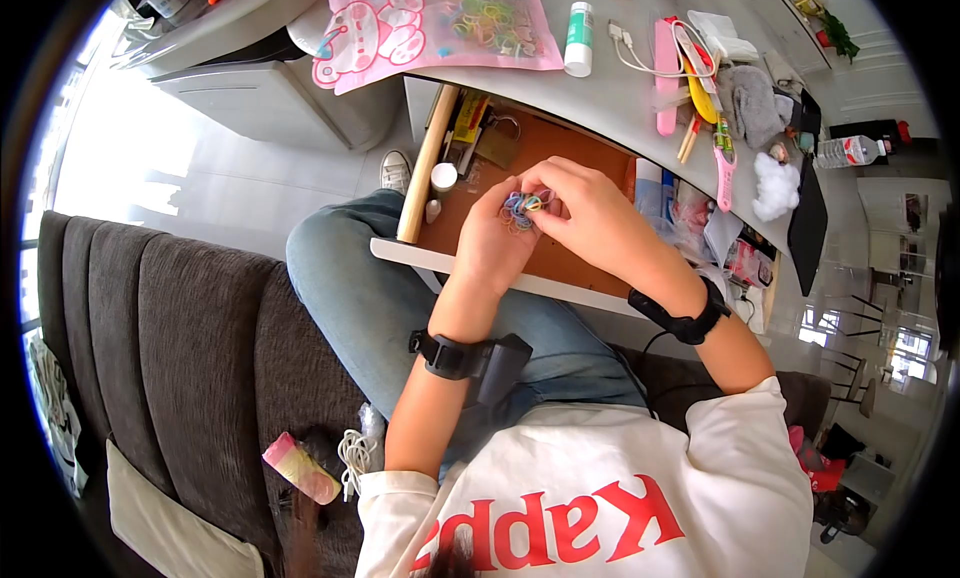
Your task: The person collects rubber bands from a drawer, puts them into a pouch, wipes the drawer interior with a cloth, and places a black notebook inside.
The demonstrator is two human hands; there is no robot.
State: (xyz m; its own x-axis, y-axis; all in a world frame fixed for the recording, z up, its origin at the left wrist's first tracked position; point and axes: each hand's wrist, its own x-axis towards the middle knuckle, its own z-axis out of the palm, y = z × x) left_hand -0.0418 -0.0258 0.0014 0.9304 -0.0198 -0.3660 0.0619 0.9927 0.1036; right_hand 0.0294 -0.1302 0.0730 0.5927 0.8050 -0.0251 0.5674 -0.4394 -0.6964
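A small bunch of colourful rubber bands [519,211] lies in my left hand [492,243], which is cupped with its fingers curled around it. My right hand [582,210] meets it from the other side, thumb and fingers pinched at the bands. Both hands are above the open drawer [565,268]. Beyond them on the desk lies a pink printed bag [360,30], with many similar coloured bands showing through its clear part.
On the desk are a white-and-green bottle [579,40], a white cable [625,48], pink-handled scissors [725,173], a grey cloth [757,103] and white fluff [776,188]. A padlock [495,146] and a white bottle [443,178] sit in the drawer. A dark sofa [190,338] stands left.
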